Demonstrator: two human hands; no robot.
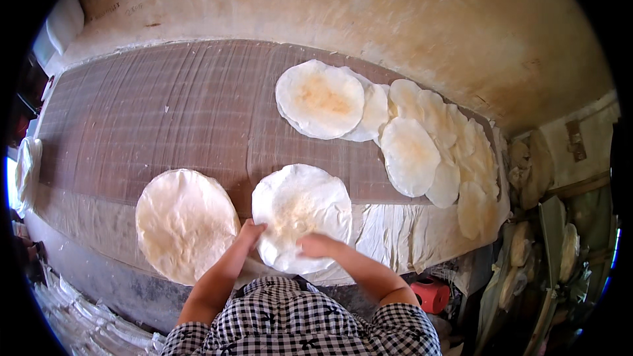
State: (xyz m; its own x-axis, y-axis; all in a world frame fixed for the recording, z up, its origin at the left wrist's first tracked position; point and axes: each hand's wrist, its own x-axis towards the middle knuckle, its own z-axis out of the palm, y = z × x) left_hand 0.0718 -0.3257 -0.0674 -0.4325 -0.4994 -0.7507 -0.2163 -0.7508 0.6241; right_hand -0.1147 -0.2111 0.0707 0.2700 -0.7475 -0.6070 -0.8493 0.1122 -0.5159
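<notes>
A round, thin white flatbread (304,198) with pale brown spots lies before me near the table's front edge. My left hand (253,230) is closed on its left rim, the thumb lying along the edge. Over the lower middle of the same bread is my right hand (318,245), its fingers smeared by motion, so I cannot tell whether they touch or hold anything. To the left, beside my left forearm, rests another large round flatbread (184,224), pale and wrinkled, seemingly the top of a pile.
Several flatbreads (323,99) overlap along the table's far right side. Brown ribbed cloth (165,118) covers the table, which backs onto a stained wall (395,13). A white bundle (29,171) stands at the left end. Below the right front edge sits a red object (431,295).
</notes>
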